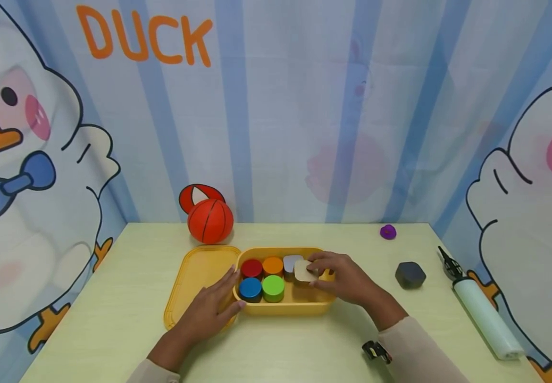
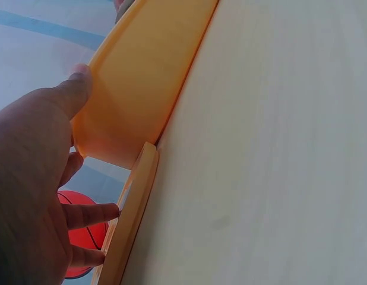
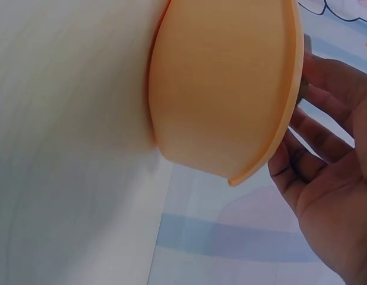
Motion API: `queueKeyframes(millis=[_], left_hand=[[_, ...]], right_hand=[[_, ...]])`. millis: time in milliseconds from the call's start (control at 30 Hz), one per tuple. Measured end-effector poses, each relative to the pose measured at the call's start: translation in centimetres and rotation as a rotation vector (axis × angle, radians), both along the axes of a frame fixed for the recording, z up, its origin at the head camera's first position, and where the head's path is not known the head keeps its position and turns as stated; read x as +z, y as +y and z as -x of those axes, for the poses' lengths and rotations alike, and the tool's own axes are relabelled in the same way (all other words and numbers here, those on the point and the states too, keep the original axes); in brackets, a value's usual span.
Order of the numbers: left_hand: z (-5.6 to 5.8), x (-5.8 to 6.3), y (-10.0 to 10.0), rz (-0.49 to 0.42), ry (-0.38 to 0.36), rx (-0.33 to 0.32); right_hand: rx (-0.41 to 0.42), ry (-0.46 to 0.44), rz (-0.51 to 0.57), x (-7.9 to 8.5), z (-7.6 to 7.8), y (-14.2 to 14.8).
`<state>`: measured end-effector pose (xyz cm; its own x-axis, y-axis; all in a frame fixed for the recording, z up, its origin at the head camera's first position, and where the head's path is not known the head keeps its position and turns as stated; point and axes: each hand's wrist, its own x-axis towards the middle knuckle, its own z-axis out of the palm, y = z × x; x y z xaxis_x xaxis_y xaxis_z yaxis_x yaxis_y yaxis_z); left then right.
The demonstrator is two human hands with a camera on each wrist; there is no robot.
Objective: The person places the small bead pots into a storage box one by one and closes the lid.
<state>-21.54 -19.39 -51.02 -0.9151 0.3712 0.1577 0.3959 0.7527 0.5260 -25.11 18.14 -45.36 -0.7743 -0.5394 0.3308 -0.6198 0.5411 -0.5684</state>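
A yellow box [image 1: 285,309] stands on the table with round red [image 1: 252,267], orange [image 1: 273,266], blue [image 1: 250,289] and green [image 1: 273,288] pieces in its left part. A pale grey piece [image 1: 292,264] sits beside the orange one. My right hand [image 1: 350,279] pinches a cream, rounded-square piece [image 1: 304,271] between thumb and fingers, over the box's right part. With fingers spread, my left hand [image 1: 209,306] lies at the box's left end. Its thumb touches the box wall [image 2: 136,77], and fingers reach over the yellow lid [image 1: 199,266] next to it.
Behind the lid stands a red ball [image 1: 210,221] with basketball lines. To the right are a small purple hat-shaped thing [image 1: 388,232], a dark grey block [image 1: 410,275] and a pale green tube [image 1: 486,319] with a black tip. A small black object [image 1: 376,351] lies by my right sleeve.
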Motion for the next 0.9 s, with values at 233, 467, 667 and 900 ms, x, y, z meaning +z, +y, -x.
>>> queueKeyframes(millis=[233, 467, 667, 900], left_hand=[[0.0, 0.1, 0.0, -0.006, -0.008, 0.001], [0.0, 0.1, 0.0, -0.006, -0.005, -0.004], [0.1, 0.1, 0.0, -0.005, -0.007, 0.001], [0.1, 0.1, 0.1, -0.008, -0.014, -0.003]], right_hand=[[0.063, -0.059, -0.067, -0.1, 0.6, -0.8], [0.089, -0.098, -0.111, -0.3, 0.9, -1.5], [0.070, -0.167, -0.122, -0.6, 0.9, -2.0], [0.046, -0.182, -0.130, -0.8, 0.7, -2.3]])
